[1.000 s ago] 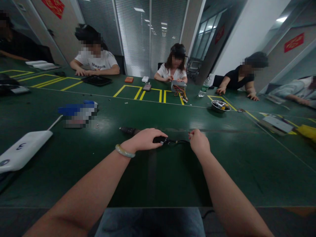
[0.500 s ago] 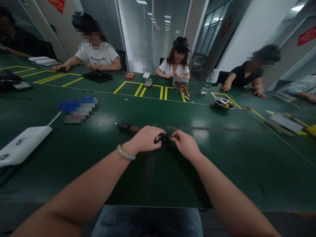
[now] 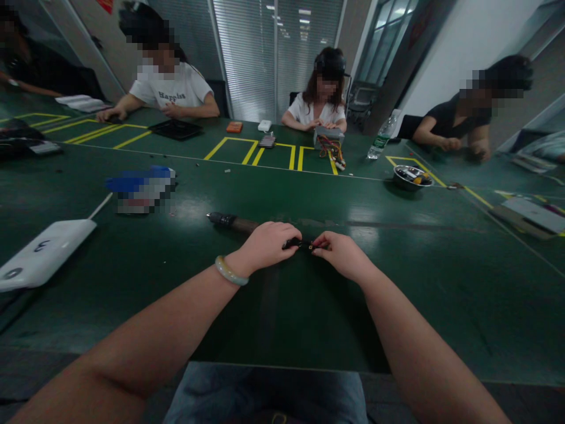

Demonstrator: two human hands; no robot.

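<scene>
Working, in the head view, at close handling of a small black piece and a thin dark cord, just to the right of the dark tool on the green surface. Gripping the black piece in the left hand, with the thumb on the near side and the fingers curled over the top, right beside the back part of the tool. Pinching the cord near its end in the right hand, between thumb and forefinger, with fingertips almost meeting the left ones. Too small or hidden to make out: the pinched end itself, or any join between tool and black piece under the left palm.

Judging by the pose, busy mid-step with fine work at the cord rather than at the tool's tip. Calling, probably, for a firm hold on the left and a light, exact touch on the right, without kinking the cord.

Also on view, well apart from the tool: a white box to its left and nearer, a metal bowl to its right and farther.
</scene>
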